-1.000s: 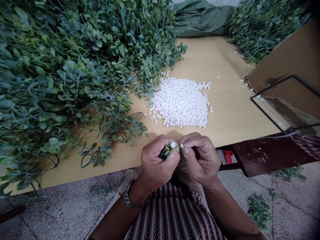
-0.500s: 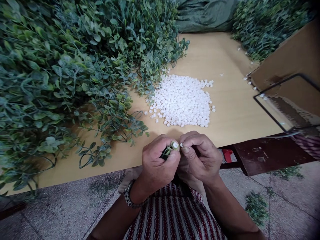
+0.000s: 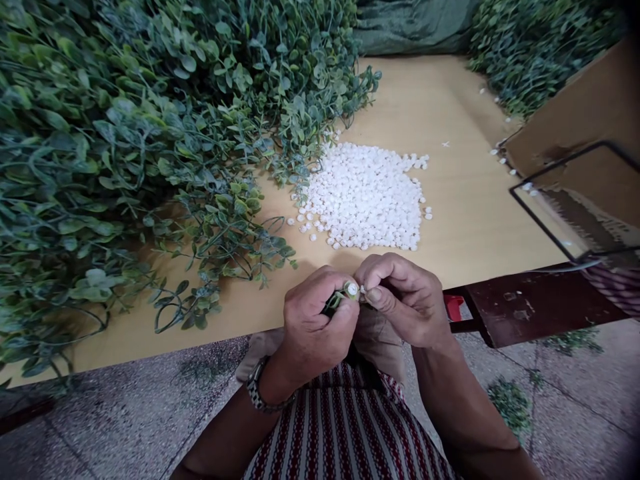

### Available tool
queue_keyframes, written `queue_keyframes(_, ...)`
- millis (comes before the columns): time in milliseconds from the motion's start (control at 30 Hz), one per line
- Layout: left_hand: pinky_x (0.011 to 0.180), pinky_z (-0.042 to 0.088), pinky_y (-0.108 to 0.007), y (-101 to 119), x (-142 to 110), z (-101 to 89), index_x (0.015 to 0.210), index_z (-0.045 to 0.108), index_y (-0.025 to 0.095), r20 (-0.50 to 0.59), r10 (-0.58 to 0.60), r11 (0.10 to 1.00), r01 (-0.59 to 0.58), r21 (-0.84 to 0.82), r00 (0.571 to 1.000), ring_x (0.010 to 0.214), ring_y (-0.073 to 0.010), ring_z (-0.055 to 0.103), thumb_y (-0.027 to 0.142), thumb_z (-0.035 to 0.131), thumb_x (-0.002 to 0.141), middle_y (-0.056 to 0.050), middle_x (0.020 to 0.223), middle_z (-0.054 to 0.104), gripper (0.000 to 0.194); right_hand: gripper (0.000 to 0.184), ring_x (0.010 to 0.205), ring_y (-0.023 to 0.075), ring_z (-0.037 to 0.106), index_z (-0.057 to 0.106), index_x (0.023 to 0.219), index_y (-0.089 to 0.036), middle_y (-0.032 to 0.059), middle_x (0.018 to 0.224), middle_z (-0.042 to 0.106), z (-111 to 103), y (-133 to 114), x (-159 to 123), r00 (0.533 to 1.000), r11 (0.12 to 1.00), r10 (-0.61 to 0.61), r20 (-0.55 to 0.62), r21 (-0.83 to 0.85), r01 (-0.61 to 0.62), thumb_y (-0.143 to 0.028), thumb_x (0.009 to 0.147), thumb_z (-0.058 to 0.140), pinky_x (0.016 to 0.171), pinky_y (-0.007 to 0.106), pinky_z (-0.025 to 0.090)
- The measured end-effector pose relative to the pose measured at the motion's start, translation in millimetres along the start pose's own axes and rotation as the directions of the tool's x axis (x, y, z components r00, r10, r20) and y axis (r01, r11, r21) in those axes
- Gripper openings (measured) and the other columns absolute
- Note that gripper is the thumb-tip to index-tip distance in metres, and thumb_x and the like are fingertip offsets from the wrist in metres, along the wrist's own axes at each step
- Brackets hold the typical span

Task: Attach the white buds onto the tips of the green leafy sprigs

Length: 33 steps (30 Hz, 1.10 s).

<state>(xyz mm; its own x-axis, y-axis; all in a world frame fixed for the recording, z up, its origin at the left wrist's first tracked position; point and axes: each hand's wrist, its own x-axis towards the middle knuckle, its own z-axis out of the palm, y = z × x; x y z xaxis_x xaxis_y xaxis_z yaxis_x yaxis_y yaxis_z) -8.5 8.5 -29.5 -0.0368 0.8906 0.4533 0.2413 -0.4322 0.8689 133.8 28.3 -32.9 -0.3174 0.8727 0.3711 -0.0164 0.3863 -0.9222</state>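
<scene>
My left hand point(image 3: 320, 317) is closed around green artificial plant stems point(image 3: 334, 303), mostly hidden in the fist. A round white cap point(image 3: 352, 289) shows at the end of one stem, between thumb and forefinger. Close against it, my right hand point(image 3: 403, 300) pinches a small white plastic cap point(image 3: 363, 289) with thumb and forefinger. Just beyond both hands, a heap of small white caps point(image 3: 367, 193) lies on the tan table point(image 3: 450, 220).
A big mass of artificial leafy stems point(image 3: 150, 133) covers the table's left side, with more foliage point(image 3: 535, 53) at the far right. On the right stand a torn cardboard box point(image 3: 575, 120) and a black metal frame point(image 3: 543, 223). Green cloth point(image 3: 415, 27) hangs at the back.
My right hand has tilted slightly and risen a little, its pinched cap still beside the left hand's stems. My left hand keeps its grip. The whole view has shifted slightly.
</scene>
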Motion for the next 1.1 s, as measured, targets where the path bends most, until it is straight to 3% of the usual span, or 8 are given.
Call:
queue_keyframes(200, 0.052, 0.044, -0.019, -0.4, -1.6, 0.4, 0.068, 0.058, 0.017, -0.033, 0.006, 1.0, -0.006, -0.012, 0.999, 0.055, -0.0089, 0.054, 0.004, 0.056, 0.077, 0.001, 0.061, 0.06, 0.016, 0.011, 0.066, 0.0119, 0.054, 0.057, 0.083, -0.02, -0.0009, 0.071, 0.055, 9.0, 4.1, -6.1, 0.987, 0.995, -0.088, -0.134, -0.059, 0.081, -0.009, 0.086, 0.057, 0.058, 0.026, 0.045)
queue_keyframes(367, 0.054, 0.046, -0.02, -0.2, -1.0, -0.3, 0.067, 0.06, 0.017, -0.024, -0.032, 0.997, 0.03, -0.068, 0.999, 0.056, -0.0103, 0.056, 0.006, 0.059, 0.077, 0.0, 0.062, 0.062, 0.015, 0.009, 0.063, 0.0115, 0.055, 0.056, 0.081, -0.019, -0.0007, 0.069, 0.057, 4.3, -4.1, -2.3, 0.997, 0.995, -0.042, -0.06, -0.093, 0.036, -0.012, 0.087, 0.056, 0.055, 0.025, 0.046)
queue_keyframes(500, 0.055, 0.046, -0.022, -1.0, 0.1, -3.1, 0.069, 0.063, 0.017, 0.03, -0.143, 0.971, 0.146, -0.189, 0.989, 0.057, -0.0112, 0.055, 0.01, 0.061, 0.078, 0.0, 0.064, 0.062, 0.012, 0.006, 0.066, 0.0118, 0.057, 0.059, 0.087, -0.02, -0.0003, 0.073, 0.059, -2.3, -8.2, -1.6, 0.996, 0.988, -0.051, -0.073, -0.148, 0.039, -0.014, 0.085, 0.061, 0.058, 0.025, 0.049)
queue_keyframes(600, 0.058, 0.047, -0.022, -2.7, 0.1, -4.5, 0.072, 0.064, 0.017, 0.066, -0.158, 0.947, 0.17, -0.272, 0.985, 0.061, -0.0117, 0.057, 0.01, 0.061, 0.079, -0.001, 0.067, 0.063, 0.011, 0.016, 0.072, 0.0136, 0.06, 0.059, 0.097, -0.021, 0.0008, 0.079, 0.061, -3.7, -5.7, -3.9, 0.991, 0.98, -0.111, -0.076, -0.176, 0.096, -0.015, 0.083, 0.065, 0.063, 0.028, 0.051)
queue_keyframes(767, 0.055, 0.045, -0.019, -4.8, -1.5, -3.7, 0.073, 0.065, 0.018, 0.031, -0.188, 0.931, 0.188, -0.313, 0.982, 0.057, -0.0094, 0.053, 0.012, 0.063, 0.078, 0.001, 0.065, 0.061, 0.008, 0.021, 0.073, 0.015, 0.06, 0.063, 0.096, -0.021, 0.0011, 0.076, 0.064, 0.5, -3.2, -4.8, 0.958, 0.932, -0.273, -0.082, -0.267, 0.243, -0.007, 0.081, 0.064, 0.065, 0.031, 0.052)
queue_keyframes(967, 0.054, 0.045, -0.019, -4.8, -2.1, -2.9, 0.07, 0.064, 0.017, 0.022, -0.202, 0.933, 0.199, -0.3, 0.979, 0.056, -0.0097, 0.052, 0.011, 0.064, 0.077, 0.001, 0.062, 0.061, 0.01, 0.028, 0.073, 0.0157, 0.064, 0.067, 0.103, -0.021, 0.0035, 0.081, 0.068, 4.1, -1.7, -4.2, 0.941, 0.899, -0.32, -0.106, -0.348, 0.266, -0.004, 0.081, 0.063, 0.063, 0.031, 0.053)
queue_keyframes(1100, 0.052, 0.044, -0.019, -4.4, -1.8, -1.9, 0.068, 0.064, 0.017, 0.015, -0.252, 0.918, 0.244, -0.312, 0.968, 0.052, -0.009, 0.051, 0.01, 0.064, 0.077, 0.002, 0.059, 0.059, 0.011, 0.036, 0.074, 0.0167, 0.064, 0.068, 0.11, -0.019, 0.0067, 0.085, 0.07, 7.8, 6.8, -6.3, 0.901, 0.837, -0.42, -0.114, -0.432, 0.335, -0.002, 0.079, 0.063, 0.063, 0.032, 0.055)
